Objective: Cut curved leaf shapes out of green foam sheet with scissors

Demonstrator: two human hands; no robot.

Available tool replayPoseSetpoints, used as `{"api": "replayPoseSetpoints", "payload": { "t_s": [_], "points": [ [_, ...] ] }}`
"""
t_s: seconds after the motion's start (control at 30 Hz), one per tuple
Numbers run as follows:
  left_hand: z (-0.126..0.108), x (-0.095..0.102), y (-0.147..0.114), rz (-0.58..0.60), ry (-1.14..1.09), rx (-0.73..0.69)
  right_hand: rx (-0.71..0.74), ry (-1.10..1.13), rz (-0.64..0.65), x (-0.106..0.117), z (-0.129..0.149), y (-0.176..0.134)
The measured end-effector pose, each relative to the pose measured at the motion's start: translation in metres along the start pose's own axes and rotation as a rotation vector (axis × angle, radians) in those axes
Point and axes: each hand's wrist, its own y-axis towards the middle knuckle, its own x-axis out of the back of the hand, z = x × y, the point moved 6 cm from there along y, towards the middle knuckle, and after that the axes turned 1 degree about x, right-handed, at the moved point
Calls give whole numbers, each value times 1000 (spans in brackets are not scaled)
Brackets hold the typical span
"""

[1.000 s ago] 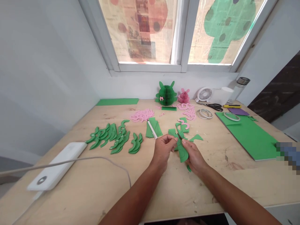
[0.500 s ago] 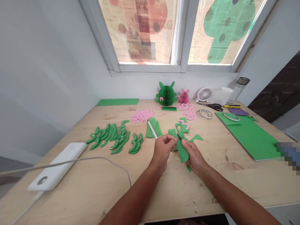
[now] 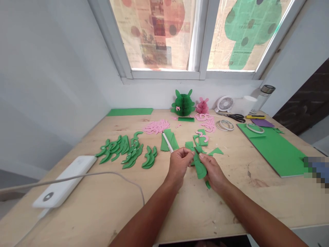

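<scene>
Two hands: one left hand [image 3: 180, 163] and one right hand [image 3: 212, 168], with one green paper [image 3: 199, 166] and one dark cutting tool [image 3: 196, 150] at the grip. Left of it: one pen [image 3: 168, 141], one power bank [image 3: 66, 181]. Beyond it: two paper figures [image 3: 183, 104]. Beyond and to its right: one fan [image 3: 224, 103], one bottle [image 3: 263, 98], one pair of scissors [image 3: 234, 117], one yellow knife [image 3: 255, 117], three tape rolls [image 3: 233, 126], one purple sheet [image 3: 262, 123].

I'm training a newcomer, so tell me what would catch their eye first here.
First, mid-view: the left hand grips green paper, and a dark tool juts from the right hand at that paper. Next, below the window, the pleated green figure, with the smaller pink figure just to its right. Then the green cutouts, overlapping in clusters left of the hands.
</scene>
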Motion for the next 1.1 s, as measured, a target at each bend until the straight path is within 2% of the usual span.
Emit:
{"api": "replayPoseSetpoints", "payload": {
  "t_s": [1.1],
  "points": [
    [2, 0, 1, 2, -8, -4, -6, -21, -25, 2, -3, 1]
  ]
}}
